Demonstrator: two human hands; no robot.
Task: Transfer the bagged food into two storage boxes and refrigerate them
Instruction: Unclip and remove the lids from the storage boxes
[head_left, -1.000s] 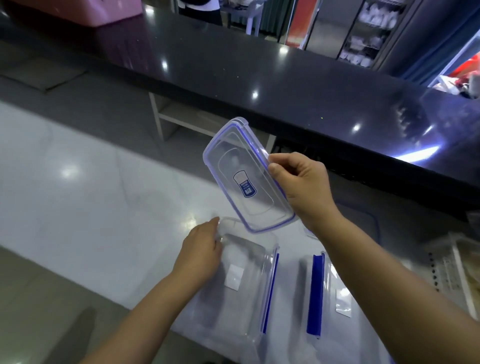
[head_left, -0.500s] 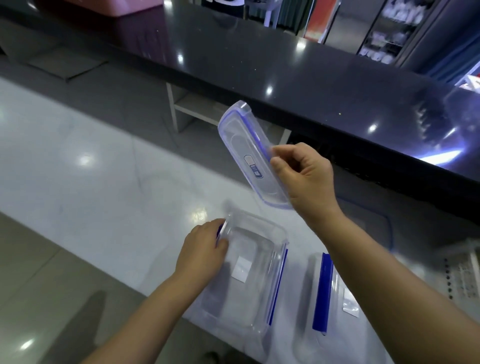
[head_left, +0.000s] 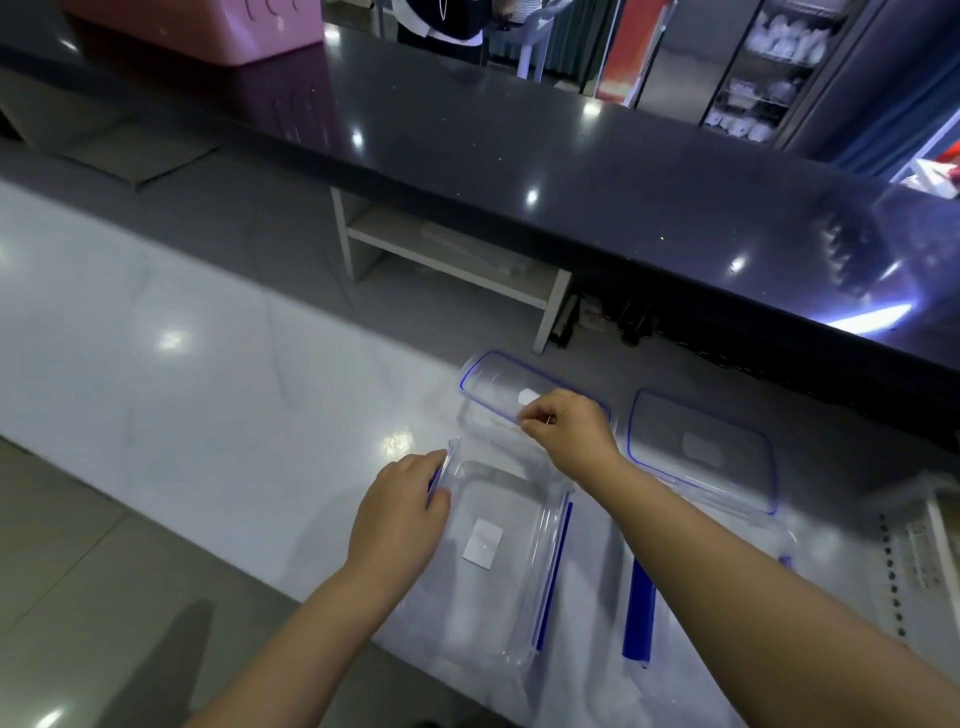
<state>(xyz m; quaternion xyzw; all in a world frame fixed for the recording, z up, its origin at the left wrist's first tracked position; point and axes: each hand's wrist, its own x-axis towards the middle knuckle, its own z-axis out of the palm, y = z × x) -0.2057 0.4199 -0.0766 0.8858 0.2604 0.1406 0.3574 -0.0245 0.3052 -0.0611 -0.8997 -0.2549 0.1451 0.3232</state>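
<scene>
The glossy white counter (head_left: 182, 395) bears an open clear box (head_left: 519, 597) in the left hand (head_left: 400, 514)'s grip, a second box (head_left: 637, 618) right of it, a lid (head_left: 493, 384) in the right hand (head_left: 566, 431)'s pinch, and another lid (head_left: 701, 452) just right of that

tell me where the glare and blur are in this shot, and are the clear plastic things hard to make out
Head view: ceiling lights glare as bright spots on the dark counter and the white worktop; the clear box and lid show mostly by their blue edges; the wide lens bends the counter's edge; the right side near the frame edge looks smeared.
</scene>
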